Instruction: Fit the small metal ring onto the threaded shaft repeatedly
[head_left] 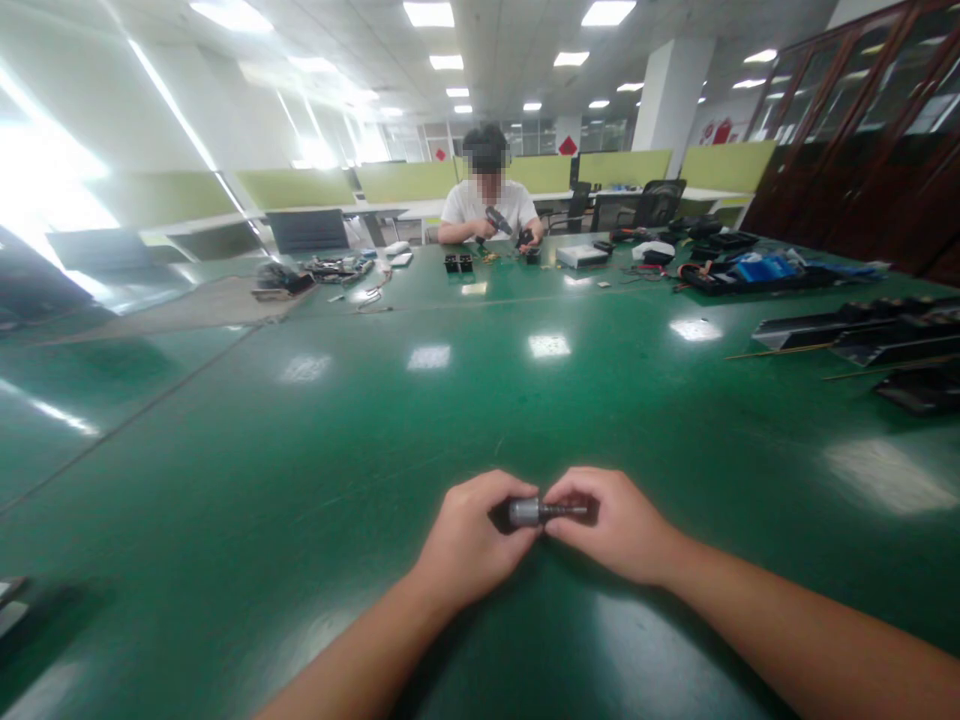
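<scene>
Low in the middle of the view, just over the green table [390,430], lies a small grey metal cylinder with a thin dark shaft [525,513] between my hands. My left hand [472,535] wraps round the cylinder end, thumb and fingers curled about it. With thumb and fingertips, my right hand [611,520] pinches the part where the shaft meets the cylinder. The shaft points right, into the hollow of the right hand. Fingers hide some of the part, and its exact kind is not clear.
Across the table a person [487,210] in a white shirt holds a dark tool. Black metal rails [862,330] lie at the right. Behind them are a tray with blue pieces [769,266] and a white box [582,256]. Cables and parts [337,268] are heaped at the far left.
</scene>
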